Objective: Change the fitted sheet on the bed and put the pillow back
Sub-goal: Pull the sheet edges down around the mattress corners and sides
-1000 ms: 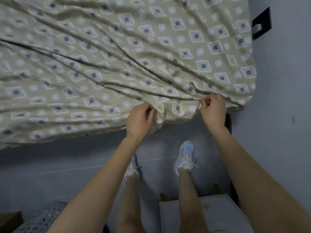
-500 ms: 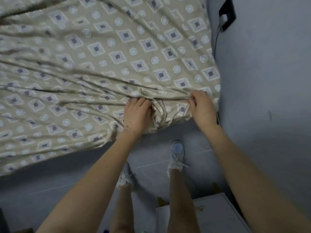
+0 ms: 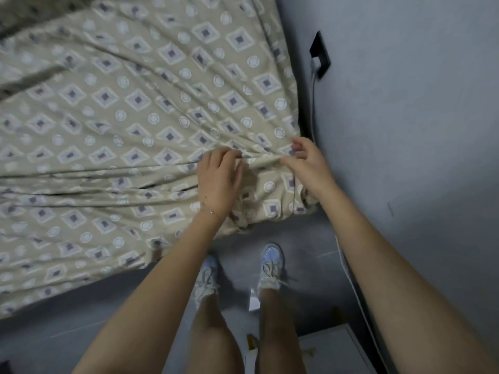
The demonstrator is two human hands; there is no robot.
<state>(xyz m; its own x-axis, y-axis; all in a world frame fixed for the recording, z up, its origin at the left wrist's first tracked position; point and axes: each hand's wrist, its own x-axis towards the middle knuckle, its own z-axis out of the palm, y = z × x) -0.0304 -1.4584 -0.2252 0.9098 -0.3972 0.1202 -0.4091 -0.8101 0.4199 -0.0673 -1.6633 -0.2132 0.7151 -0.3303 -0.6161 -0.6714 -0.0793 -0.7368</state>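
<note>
Left hand [image 3: 220, 179] and right hand [image 3: 307, 163] work the big patterned fitted sheet [image 3: 135, 117], which lies spread over the bed [image 3: 302, 117] with its gathered hem drawn round the near corner, just beside the wall [image 3: 405, 130]. Left fingers curl over a raised fold; the right thumb and fingers pinch the same ridge, loosely it seems. Slack fanning leftward could let the corner spring off on release, and the white cable [image 3: 313, 103] close by might snag.

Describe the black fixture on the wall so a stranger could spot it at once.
Start at the bed's beige patterned sheet and go to its right edge, where the grey wall begins. There, beyond the right hand, sits a black rectangular plate with a pale cable hanging from it, the wall's only dark fixture.
</note>
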